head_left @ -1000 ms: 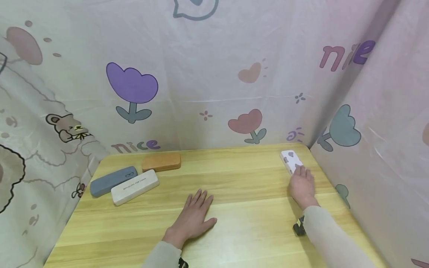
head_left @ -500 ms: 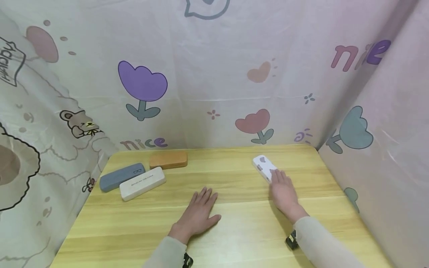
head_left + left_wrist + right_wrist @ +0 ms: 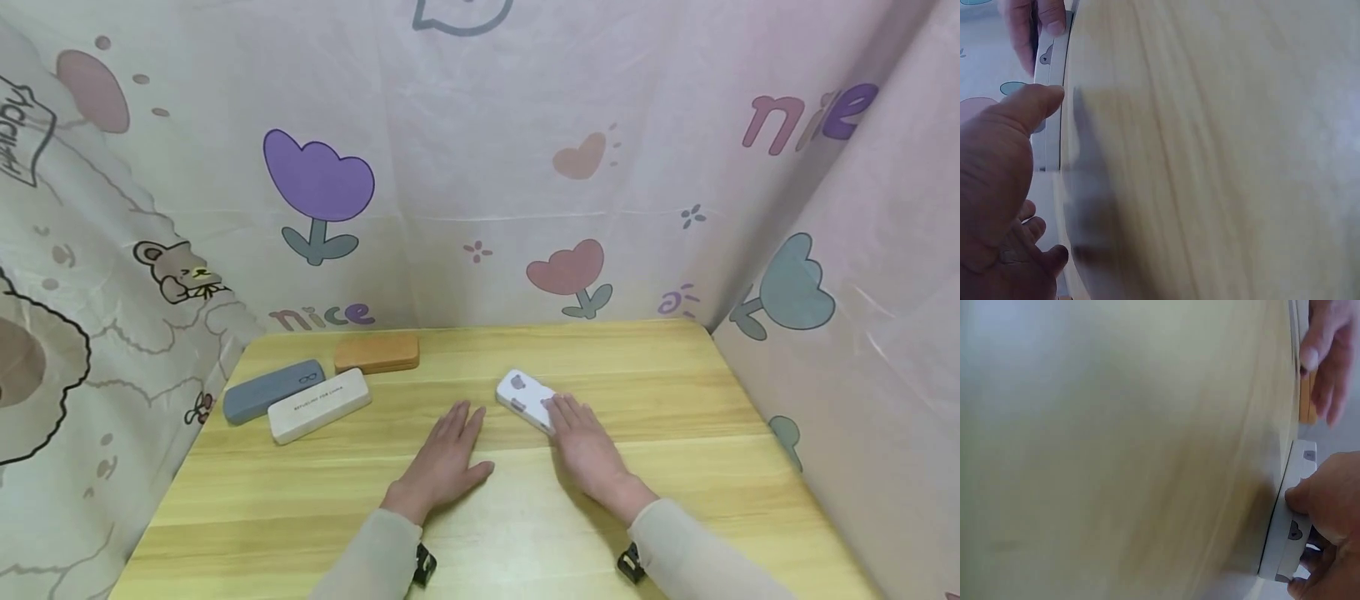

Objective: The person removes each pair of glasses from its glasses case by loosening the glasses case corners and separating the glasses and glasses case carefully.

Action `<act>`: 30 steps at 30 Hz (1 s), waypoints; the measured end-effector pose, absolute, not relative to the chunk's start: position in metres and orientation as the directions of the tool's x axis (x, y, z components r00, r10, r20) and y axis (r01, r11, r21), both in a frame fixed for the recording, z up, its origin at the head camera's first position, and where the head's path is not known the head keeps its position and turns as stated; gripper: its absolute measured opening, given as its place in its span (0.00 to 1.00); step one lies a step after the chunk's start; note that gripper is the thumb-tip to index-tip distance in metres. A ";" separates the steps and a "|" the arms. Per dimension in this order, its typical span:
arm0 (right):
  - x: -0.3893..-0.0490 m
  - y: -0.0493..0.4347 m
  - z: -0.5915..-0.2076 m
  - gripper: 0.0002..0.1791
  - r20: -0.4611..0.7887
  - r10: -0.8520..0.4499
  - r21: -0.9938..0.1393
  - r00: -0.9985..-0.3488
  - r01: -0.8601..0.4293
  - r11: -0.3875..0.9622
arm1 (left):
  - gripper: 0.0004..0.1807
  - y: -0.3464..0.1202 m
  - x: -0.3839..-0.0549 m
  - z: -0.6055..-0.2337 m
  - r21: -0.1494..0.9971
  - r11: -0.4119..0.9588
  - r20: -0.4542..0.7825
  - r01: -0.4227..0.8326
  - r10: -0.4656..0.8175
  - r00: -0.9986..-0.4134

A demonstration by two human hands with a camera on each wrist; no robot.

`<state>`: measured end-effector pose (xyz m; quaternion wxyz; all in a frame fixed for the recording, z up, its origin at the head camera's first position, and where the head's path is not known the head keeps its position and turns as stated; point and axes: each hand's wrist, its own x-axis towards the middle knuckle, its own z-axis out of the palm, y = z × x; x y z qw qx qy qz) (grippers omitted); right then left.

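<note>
My right hand (image 3: pixel 596 454) grips the near end of a white glasses case (image 3: pixel 521 396) printed with grey-brown bear shapes. In the right wrist view the thumb lies against one long side of this case (image 3: pixel 1288 531), with fingertips around its other side. The case sits at the middle of the table, slanted, its far end pointing left. My left hand (image 3: pixel 438 467) is just left of it, palm down, fingers straight and thumb spread, holding nothing. In the left wrist view the left thumb (image 3: pixel 1038 103) overlaps the case's edge from the camera's side.
Grouped at the back left of the wooden table (image 3: pixel 225 517) are a blue-grey glasses case (image 3: pixel 258 398), a white case with lettering (image 3: pixel 318 408) and an orange-brown case (image 3: pixel 375 352). A printed curtain (image 3: pixel 450 167) stands behind the table and along both sides.
My right hand has brought the bear-printed case from the back right of the table leftward to the middle. The left hand has stayed nearly in place. The head view has shifted slightly.
</note>
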<state>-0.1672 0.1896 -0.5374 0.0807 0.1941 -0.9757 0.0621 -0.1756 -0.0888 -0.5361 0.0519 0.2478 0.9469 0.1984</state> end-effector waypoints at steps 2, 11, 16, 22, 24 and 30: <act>-0.162 0.182 -0.537 0.31 0.164 -0.411 -0.078 -0.897 -0.427 0.901 | 0.50 -0.090 -0.176 -0.537 0.402 0.798 0.004 0.448 0.488 -0.873; -0.149 0.166 -0.535 0.33 0.091 -0.589 0.008 -0.803 -0.591 0.807 | 0.53 -0.099 -0.176 -0.534 0.387 0.802 0.010 0.456 0.491 -0.871; -0.145 0.165 -0.535 0.34 0.090 -0.643 0.015 -0.761 -0.644 0.765 | 0.52 -0.105 -0.174 -0.532 0.406 0.798 -0.001 0.446 0.489 -0.872; -0.143 0.165 -0.537 0.32 0.153 -0.631 -0.047 -0.760 -0.643 0.764 | 0.44 -0.114 -0.170 -0.526 0.429 0.783 0.010 0.450 0.494 -0.869; -0.144 0.165 -0.538 0.34 0.195 -0.606 -0.055 -0.771 -0.626 0.778 | 0.43 -0.118 -0.169 -0.525 0.438 0.775 0.015 0.456 0.501 -0.865; -0.146 0.162 -0.539 0.40 0.295 -0.537 -0.056 -0.791 -0.575 0.816 | 0.43 -0.128 -0.166 -0.526 0.421 0.799 0.007 0.430 0.471 -0.882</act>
